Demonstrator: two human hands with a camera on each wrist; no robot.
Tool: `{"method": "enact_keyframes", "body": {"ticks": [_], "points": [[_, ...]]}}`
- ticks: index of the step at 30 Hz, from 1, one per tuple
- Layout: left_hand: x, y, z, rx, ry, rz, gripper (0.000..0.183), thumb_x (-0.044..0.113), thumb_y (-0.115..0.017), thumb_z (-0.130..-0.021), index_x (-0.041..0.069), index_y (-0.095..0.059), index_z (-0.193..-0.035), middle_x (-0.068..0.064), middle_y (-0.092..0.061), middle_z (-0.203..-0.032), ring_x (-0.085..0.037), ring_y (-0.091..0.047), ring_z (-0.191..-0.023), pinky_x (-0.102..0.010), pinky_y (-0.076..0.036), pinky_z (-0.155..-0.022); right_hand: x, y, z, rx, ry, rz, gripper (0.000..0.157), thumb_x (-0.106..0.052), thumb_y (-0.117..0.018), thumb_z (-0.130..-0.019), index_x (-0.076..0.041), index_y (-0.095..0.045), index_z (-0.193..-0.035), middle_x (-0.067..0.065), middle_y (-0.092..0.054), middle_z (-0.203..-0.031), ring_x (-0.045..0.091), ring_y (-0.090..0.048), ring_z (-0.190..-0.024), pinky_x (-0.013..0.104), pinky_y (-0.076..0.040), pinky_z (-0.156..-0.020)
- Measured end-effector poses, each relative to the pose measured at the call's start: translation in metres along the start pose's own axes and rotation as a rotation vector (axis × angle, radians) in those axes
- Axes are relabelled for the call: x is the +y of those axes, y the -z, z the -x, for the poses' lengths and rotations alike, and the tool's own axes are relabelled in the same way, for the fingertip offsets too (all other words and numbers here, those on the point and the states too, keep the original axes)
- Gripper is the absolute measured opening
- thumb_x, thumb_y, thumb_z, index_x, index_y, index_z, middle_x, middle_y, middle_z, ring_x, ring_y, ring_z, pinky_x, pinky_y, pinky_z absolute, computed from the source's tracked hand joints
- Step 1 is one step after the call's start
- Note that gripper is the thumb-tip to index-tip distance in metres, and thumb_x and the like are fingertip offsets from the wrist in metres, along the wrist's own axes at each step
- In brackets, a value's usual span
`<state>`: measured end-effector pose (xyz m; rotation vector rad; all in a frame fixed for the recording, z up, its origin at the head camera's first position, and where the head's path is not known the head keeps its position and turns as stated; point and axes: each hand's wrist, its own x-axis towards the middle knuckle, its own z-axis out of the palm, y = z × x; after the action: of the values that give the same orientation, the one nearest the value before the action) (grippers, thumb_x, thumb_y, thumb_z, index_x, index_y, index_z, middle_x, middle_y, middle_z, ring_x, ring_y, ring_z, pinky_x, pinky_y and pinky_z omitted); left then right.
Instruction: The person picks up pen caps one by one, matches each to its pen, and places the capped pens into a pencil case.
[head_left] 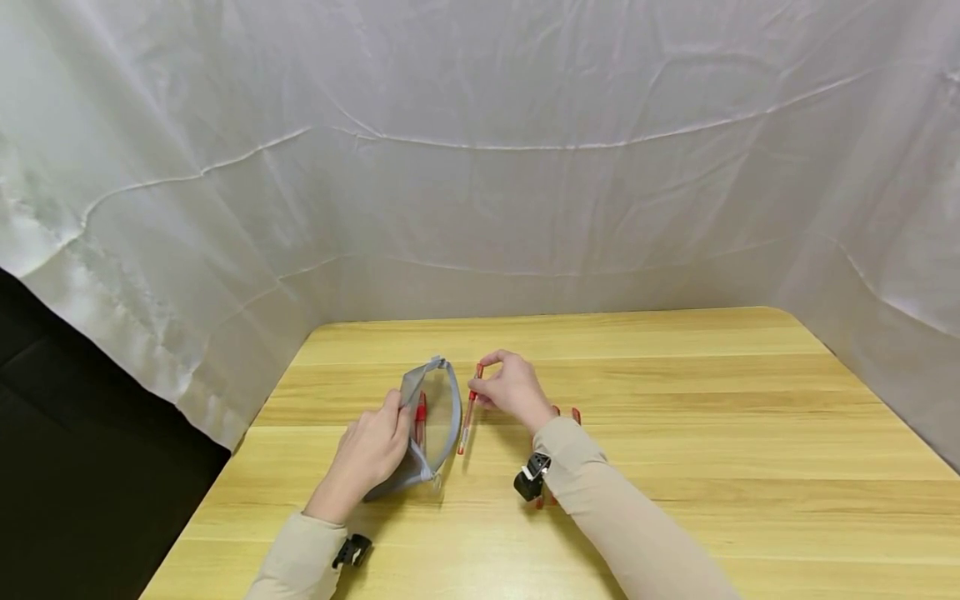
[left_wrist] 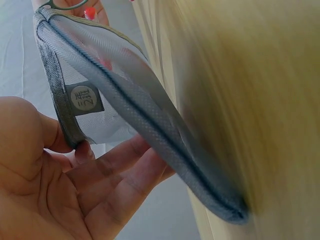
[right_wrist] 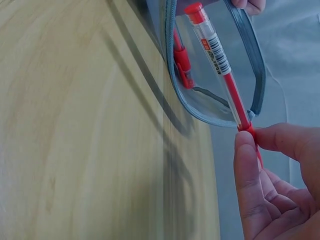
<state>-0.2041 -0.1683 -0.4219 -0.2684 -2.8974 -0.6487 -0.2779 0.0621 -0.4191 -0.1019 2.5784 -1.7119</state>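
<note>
My left hand pinches the edge of a grey mesh zip pouch between thumb and fingers, holding its mouth open toward the right. A small dark label shows on the pouch. Inside lies a red pen, seen through the opening. Another red pen, clear-barrelled with a barcode sticker, is pinched near its red cap by the thumb and fingertips of my right hand. In the right wrist view its far end overlaps the pouch's mouth; in the head view it tilts just right of the rim.
More red pens lie on the wooden table, partly hidden under my right forearm. A pale curtain hangs behind the table's far edge. Each wrist carries a small black camera.
</note>
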Motion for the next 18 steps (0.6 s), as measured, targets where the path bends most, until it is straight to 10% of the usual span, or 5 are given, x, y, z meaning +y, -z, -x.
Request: {"method": "enact_keyframes", "body": {"ticks": [18], "points": [[0.002,0.0,0.002,0.001,-0.018,0.005,0.018,0.023,-0.045,-0.114,0.013,-0.047,-0.1,-0.001,-0.039,-0.064,-0.019,-0.044,-0.051,-0.032,-0.032,-0.046,-0.001,-0.016,0.0,0.01,0.021,-0.067,0.039,-0.007,-0.081,-0.094,0.0,-0.064,-0.128,0.015,-0.079,-0.083,0.038,-0.08,-0.076,0.041,-0.066,-0.07]]}}
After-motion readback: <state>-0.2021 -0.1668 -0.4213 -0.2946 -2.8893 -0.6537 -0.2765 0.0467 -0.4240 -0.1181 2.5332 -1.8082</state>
